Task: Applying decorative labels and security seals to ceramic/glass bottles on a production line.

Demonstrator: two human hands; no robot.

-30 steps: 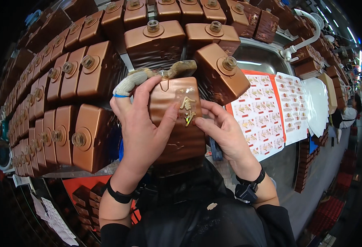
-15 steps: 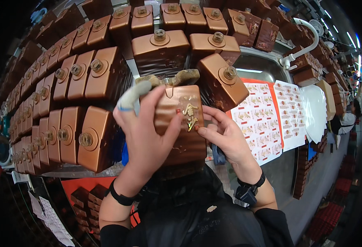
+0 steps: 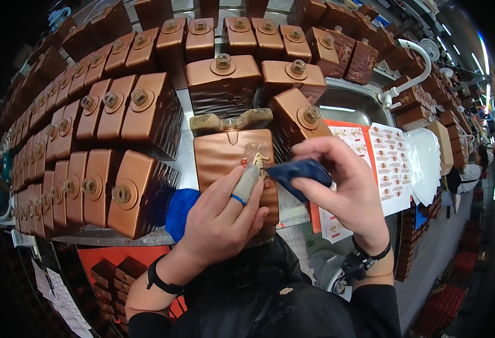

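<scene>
A: Background, quick?
B: Crowded workshop, grey worktop (image 3: 295, 217) packed with rows of bronze-brown rectangular bottles (image 3: 140, 194) with clear necks. White curved tap (image 3: 426, 63) over a metal sink (image 3: 343, 101), upper right; white printed label sheets (image 3: 392, 160) at right.
A: Main thing?
B: Bronze-brown, flat-sided bottle (image 3: 219, 153) lying front face up before the person, clear neck pointing away, set in the dip of a tan, worn-looking support block (image 3: 202, 123). Satin finish, wavy reflections. Gold raised lettering (image 3: 260, 162) down the right half, small red marks beside it, see-through film patch (image 3: 253, 149) at its upper end.
A: Hands?
B: Left hand (image 3: 216, 217) lies over the bottle, fingers bunched, the one in the grey cloth finger cover (image 3: 248, 183) with a blue band down at the lettering. Can't tell whether it pinches anything. Right hand (image 3: 351, 188) has thumb and fingers clamped on a dark blue, soft-looking folded piece (image 3: 306, 176), tip right by the lettering.
A: Changes from half a second ago?
B: Dark blue piece was low beside the bottle; now it's gripped and raised. Right thumb has left the lettering. Covered finger was up near the neck; now it's lower. Bottle's still on the block.
</scene>
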